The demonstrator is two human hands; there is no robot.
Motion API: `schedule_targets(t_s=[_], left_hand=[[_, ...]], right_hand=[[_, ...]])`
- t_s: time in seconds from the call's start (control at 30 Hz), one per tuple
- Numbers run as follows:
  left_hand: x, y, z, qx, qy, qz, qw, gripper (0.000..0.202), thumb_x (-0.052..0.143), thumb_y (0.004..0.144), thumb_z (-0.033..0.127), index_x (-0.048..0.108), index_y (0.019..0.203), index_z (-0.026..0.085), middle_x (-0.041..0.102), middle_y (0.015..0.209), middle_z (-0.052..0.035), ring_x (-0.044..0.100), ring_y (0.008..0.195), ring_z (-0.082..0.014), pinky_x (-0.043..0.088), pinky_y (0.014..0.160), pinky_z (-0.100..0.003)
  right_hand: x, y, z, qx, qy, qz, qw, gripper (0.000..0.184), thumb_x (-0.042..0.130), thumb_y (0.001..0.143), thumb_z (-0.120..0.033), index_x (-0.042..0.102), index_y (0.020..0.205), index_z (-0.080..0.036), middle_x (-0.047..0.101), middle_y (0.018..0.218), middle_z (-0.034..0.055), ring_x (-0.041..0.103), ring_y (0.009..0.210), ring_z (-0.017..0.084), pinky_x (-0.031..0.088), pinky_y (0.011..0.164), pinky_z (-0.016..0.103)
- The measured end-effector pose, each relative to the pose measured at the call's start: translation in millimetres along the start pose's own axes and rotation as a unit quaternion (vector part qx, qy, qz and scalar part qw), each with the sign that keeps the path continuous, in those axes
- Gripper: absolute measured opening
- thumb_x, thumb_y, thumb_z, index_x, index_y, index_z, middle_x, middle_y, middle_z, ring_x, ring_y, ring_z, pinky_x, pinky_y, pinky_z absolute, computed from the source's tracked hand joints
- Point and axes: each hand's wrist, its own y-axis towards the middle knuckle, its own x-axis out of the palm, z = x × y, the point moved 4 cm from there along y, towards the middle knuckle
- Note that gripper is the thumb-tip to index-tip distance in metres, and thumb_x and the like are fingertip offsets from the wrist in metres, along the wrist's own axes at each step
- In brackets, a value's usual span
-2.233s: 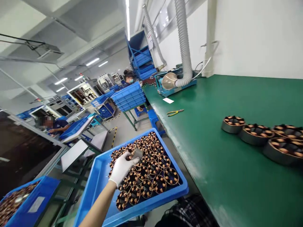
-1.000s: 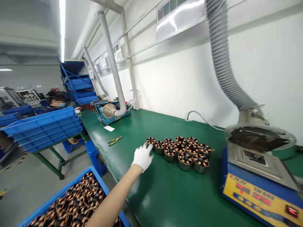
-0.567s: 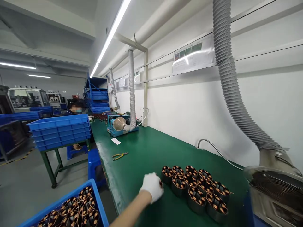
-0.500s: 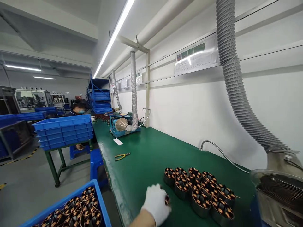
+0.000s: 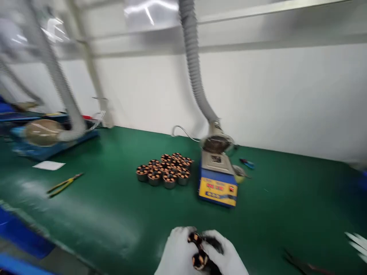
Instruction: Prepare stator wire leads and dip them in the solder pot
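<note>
At the bottom centre my left hand [image 5: 178, 250], in a white glove, is closed on a motor stator [image 5: 200, 259] with copper windings and a dark ring. My right hand [image 5: 229, 256], gloved too, grips the same stator from the other side. Fingers and motion blur hide much of the part. Beyond my hands, a tight cluster of several similar stators [image 5: 169, 177] stands on the green bench top [image 5: 120, 214].
Right of the cluster stands a blue and yellow digital heating unit [image 5: 218, 189] under a grey exhaust hose [image 5: 195, 65]. Yellow-handled pliers [image 5: 64, 185] and a white card [image 5: 49, 165] lie left. A blurred dark tool [image 5: 304, 263] lies lower right.
My view has swung right and down toward the bench. A single gloved hand near the cluster has given way to both hands at the bottom centre, holding a stator. The blue bin of stators has left view.
</note>
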Motion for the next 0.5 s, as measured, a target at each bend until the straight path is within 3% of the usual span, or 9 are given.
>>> schedule_targets(t_s=[0.1, 0.23, 0.37, 0.5], left_hand=[[14.2, -1, 10, 0.069, 0.065, 0.037, 0.995, 0.045, 0.071, 0.056, 0.031, 0.071, 0.099, 0.02, 0.06, 0.119, -0.0195, 0.053, 0.107, -0.0437, 0.043, 0.091, -0.054], [28.7, 0, 7, 0.126, 0.137, 0.091, 0.978, 0.029, 0.068, 0.062, 0.033, 0.072, 0.088, 0.019, 0.064, 0.114, -0.0177, 0.06, 0.101, -0.0376, 0.051, 0.084, -0.048], [31.4, 0, 8, 0.189, 0.177, 0.132, 0.957, 0.029, 0.069, 0.063, 0.034, 0.071, 0.087, 0.017, 0.067, 0.107, -0.0186, 0.064, 0.093, -0.0357, 0.056, 0.077, -0.045], [32.6, -2, 14, 0.228, 0.2, 0.179, 0.936, 0.031, 0.07, 0.063, 0.038, 0.07, 0.086, 0.016, 0.069, 0.099, -0.0191, 0.066, 0.085, -0.0349, 0.058, 0.07, -0.045]], right_hand=[[-18, -5, -6, 0.033, 0.084, 0.067, 0.994, 0.028, 0.081, 0.048, -0.037, 0.065, 0.059, -0.018, 0.064, 0.061, 0.0016, 0.057, 0.06, 0.017, 0.046, 0.059, 0.028], [-20, -11, 0, 0.045, 0.188, 0.109, 0.975, 0.025, 0.084, 0.043, -0.027, 0.064, 0.053, -0.016, 0.059, 0.056, -0.0014, 0.05, 0.055, 0.011, 0.041, 0.055, 0.023], [-20, -14, 10, 0.042, 0.244, 0.149, 0.957, 0.032, 0.087, 0.039, -0.029, 0.061, 0.052, -0.016, 0.058, 0.056, -0.0011, 0.048, 0.051, 0.01, 0.039, 0.05, 0.022], [-49, -19, 12, 0.011, 0.291, 0.226, 0.93, 0.038, 0.086, 0.043, -0.042, 0.06, 0.058, -0.019, 0.057, 0.063, -0.0019, 0.044, 0.049, 0.008, 0.033, 0.043, 0.019]])
